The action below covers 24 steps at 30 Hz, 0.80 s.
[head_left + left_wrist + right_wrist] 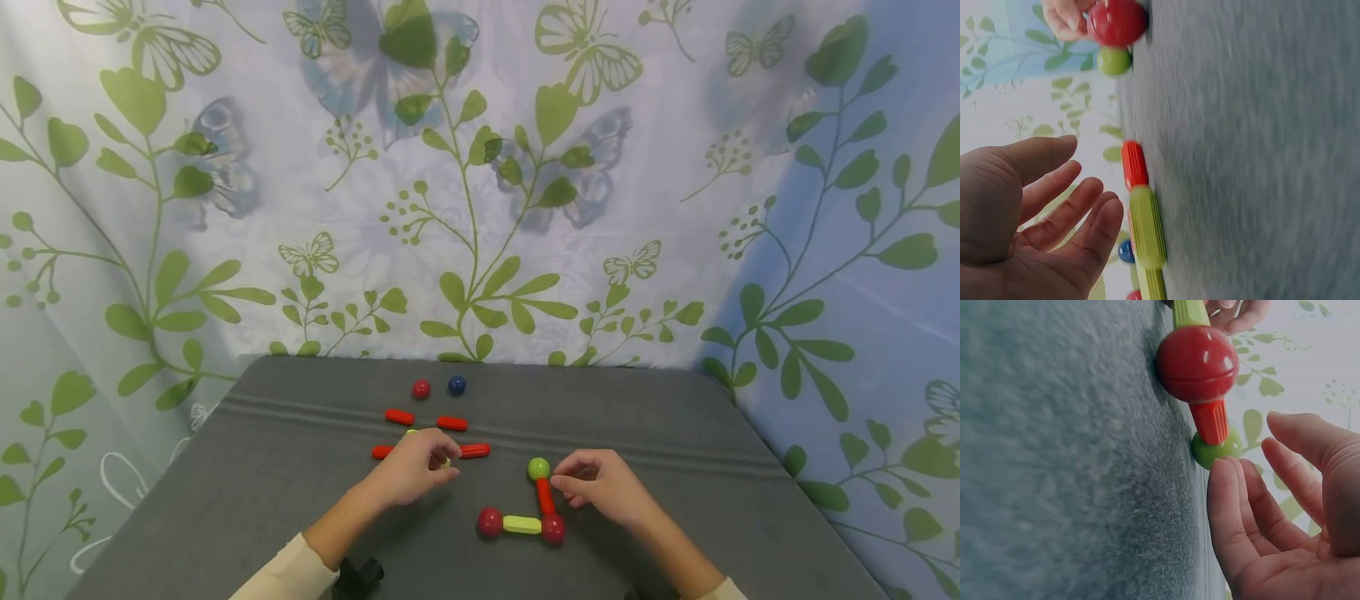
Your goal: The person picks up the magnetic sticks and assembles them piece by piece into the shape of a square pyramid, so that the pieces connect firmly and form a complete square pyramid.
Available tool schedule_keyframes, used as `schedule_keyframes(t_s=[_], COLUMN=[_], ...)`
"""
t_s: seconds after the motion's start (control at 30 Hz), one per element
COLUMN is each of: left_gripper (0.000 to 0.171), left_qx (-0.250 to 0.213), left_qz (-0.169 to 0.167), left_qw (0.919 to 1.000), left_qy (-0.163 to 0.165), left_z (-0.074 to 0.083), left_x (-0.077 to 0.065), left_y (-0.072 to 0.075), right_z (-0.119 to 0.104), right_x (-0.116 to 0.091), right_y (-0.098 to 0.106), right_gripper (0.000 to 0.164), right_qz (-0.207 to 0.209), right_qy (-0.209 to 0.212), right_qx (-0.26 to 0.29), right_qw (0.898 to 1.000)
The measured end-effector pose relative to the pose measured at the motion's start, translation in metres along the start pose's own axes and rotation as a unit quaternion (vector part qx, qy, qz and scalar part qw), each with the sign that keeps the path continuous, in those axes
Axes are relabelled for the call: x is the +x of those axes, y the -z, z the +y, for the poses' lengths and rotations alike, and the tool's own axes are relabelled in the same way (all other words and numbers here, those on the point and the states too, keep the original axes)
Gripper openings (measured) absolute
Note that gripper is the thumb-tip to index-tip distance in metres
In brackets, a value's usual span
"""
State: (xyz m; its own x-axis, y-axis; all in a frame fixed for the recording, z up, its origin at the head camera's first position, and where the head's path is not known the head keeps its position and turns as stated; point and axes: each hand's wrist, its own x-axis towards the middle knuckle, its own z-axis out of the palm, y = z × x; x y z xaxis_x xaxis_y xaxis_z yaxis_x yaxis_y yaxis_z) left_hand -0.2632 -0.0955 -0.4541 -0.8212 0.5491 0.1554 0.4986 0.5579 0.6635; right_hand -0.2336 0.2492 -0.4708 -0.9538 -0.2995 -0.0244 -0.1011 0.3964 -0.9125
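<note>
On the grey table, an L-shaped assembly joins a red ball (491,522), a yellow-green rod (522,525), a second red ball (552,528), a red rod (545,497) and a green ball (538,469). Right beside the green ball is my right hand (606,485), its fingers loosely bent and holding nothing. My left hand (412,468) hovers around the loose rods, thumb apart from the fingers. It partly covers yellow-green rods, which the left wrist view shows as a yellow-green rod (1147,225) lying near a red rod (1135,165).
Farther back lie a loose red ball (422,389) and a blue ball (457,385). Several red rods (452,423) are spread around the left hand. A dark object (358,577) sits by the left forearm. A leaf-patterned curtain (480,208) hangs behind the table.
</note>
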Motion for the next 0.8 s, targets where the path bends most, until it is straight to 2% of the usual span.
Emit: schedule_keyframes(t_s=[0.13,0.27,0.4,0.5,0.67,0.8], left_gripper=[0.016,0.015,0.017,0.019,0.019,0.021], left_qx=[0.026,0.053,0.080,0.084,0.074,0.064], left_qz=[0.024,0.035,0.030,0.019,-0.001,-0.009], left_qw=[0.9993,0.9980,0.9963,0.9961,0.9960,0.9961], left_qy=[-0.004,-0.005,0.001,0.018,0.051,0.059], left_z=[-0.011,-0.018,-0.020,-0.021,-0.022,-0.025], left_x=[0.002,0.004,0.005,0.007,0.008,0.009], left_y=[0.005,0.008,0.009,0.010,0.010,0.011], right_z=[-0.003,-0.003,0.000,0.003,0.004,0.003], right_x=[0.008,0.016,0.023,0.027,0.032,0.035], right_y=[-0.001,-0.002,-0.003,-0.004,-0.005,-0.005], right_gripper=[0.024,0.025,0.028,0.030,0.033,0.037], right_qz=[0.009,0.011,0.003,-0.007,-0.017,-0.020], right_qy=[0.008,0.010,0.008,0.006,0.003,-0.001], right_qx=[-0.005,-0.007,-0.004,-0.002,-0.014,-0.033], right_qw=[1.000,1.000,1.000,1.000,1.000,0.999])
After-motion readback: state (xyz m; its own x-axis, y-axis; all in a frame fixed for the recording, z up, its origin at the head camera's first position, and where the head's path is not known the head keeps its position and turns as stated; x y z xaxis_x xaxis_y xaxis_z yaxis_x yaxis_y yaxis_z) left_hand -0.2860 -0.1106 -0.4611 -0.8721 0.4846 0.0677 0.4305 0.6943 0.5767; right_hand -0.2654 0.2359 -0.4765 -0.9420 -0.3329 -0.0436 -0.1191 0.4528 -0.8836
